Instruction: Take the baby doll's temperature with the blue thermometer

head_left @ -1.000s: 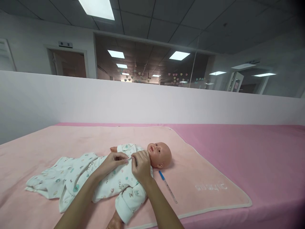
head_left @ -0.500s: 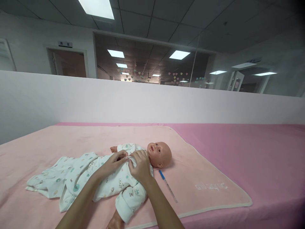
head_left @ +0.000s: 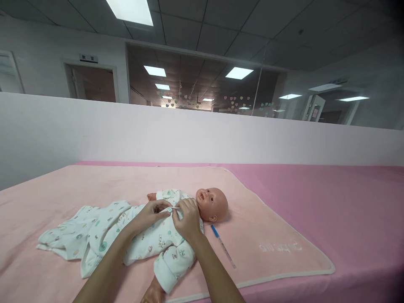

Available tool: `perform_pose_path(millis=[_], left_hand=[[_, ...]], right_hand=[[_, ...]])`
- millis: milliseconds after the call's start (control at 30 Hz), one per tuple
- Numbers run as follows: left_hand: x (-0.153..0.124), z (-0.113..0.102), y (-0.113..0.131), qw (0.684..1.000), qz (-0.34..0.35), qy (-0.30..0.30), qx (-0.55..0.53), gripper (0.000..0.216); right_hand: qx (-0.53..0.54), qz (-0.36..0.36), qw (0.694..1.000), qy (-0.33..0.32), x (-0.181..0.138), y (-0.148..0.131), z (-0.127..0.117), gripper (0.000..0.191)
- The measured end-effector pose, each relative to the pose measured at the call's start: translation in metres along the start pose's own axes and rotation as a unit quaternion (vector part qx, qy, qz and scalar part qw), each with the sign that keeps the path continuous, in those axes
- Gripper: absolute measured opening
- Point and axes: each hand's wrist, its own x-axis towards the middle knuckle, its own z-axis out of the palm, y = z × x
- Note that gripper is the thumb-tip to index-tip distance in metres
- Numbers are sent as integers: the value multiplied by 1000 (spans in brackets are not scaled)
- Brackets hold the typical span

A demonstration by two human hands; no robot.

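A baby doll (head_left: 212, 204) lies on its back, its head to the right, dressed in a white printed baby gown (head_left: 151, 244). At the chest, my left hand (head_left: 154, 212) pinches the gown's front edge between thumb and fingers. Just to the right, my right hand (head_left: 187, 216) grips the same edge near the doll's neck. Between my fingertips a small round snap button (head_left: 170, 209) shows on the raised cloth. The gown's lower part spreads flat to the left.
A thin pen-like stick with a blue cap (head_left: 215, 231) lies beside the doll's head. Beneath is a peach blanket (head_left: 268, 219) with a pale border, over a pink table cover (head_left: 353, 210). A low white wall (head_left: 202, 136) stands behind.
My fingers have drawn slightly apart along the gown's edge, and the snap button between them has come into view. The doll and the stick lie as before.
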Motion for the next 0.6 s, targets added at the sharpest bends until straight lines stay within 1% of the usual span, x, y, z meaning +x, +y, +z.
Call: perform_pose_path(millis=[167,500,600], left_hand=[[0,1,-1,1000,-5,10,-5,31],[0,1,0,1000,19,-7,-18,34],[0,2,1,1000,2,-6,-10,36]], right_hand=[[-4,-5,1000,7,-1,1,0,7],[-10,-15,1000,1,-1,1,0,6],[-8,-19,1000,-2,0,0,-1,3]])
